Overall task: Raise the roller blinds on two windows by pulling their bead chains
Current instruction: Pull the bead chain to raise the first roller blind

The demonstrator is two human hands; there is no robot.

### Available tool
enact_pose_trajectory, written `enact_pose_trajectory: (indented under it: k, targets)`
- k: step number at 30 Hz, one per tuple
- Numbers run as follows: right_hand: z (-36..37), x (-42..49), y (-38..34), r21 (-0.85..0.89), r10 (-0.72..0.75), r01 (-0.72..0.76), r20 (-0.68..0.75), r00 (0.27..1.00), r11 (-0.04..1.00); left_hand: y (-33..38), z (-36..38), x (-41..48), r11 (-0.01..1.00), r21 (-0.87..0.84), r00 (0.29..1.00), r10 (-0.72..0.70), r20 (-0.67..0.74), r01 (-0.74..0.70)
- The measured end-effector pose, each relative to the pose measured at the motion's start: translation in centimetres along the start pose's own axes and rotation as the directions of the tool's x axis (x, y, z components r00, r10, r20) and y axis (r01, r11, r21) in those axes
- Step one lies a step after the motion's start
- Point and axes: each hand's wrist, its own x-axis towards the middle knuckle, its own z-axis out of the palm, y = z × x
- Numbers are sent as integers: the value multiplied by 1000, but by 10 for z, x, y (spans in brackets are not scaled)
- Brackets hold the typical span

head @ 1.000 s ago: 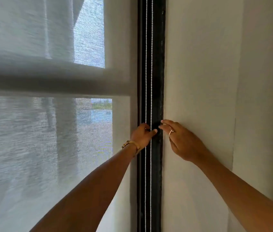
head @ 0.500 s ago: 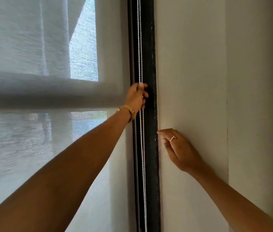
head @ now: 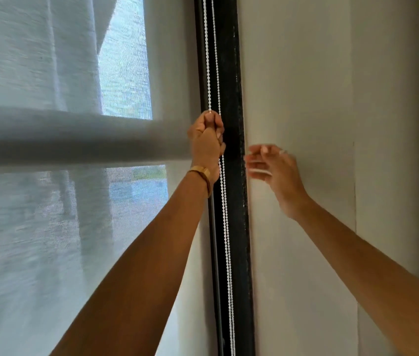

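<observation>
A white bead chain [head: 225,201] hangs in two strands down the black window frame [head: 239,227]. My left hand [head: 207,140] is closed around one strand at about mid-height, a gold bracelet on its wrist. My right hand [head: 272,170] is blurred, fingers spread, just right of the frame in front of the wall, holding nothing. The translucent grey roller blind [head: 49,240] covers the window on the left, with the view outside showing dimly through it.
A pale wall [head: 306,73] fills the right side, with a vertical seam further right. A horizontal window bar [head: 75,134] shows as a dark band behind the blind fabric.
My left hand went up the chain from beside my right hand and now grips it lower in view than half a second ago. My right hand has lifted off the frame edge, fingers spread.
</observation>
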Motion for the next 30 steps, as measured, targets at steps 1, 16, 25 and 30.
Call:
enact_pose_trajectory:
  k: [1,16,25,30]
  targets:
    - [5,6,-11,0,25,-25,-6,1000,1000,-2,-2,-7,1000,17,1000,-13,1,13]
    - [98,41,-76,195,295,-320,148,944,927,-95,-103,-204,862,253,869,-479,124,439]
    - [125,13,-62,14,35,-33,-150,988,999,-88,-147,-227,684,405,638,-723,266,607]
    - [133,-21,-62,-8,12,-14,-169,986,1000,-34,-125,-152,795,94,756,-601,261,599]
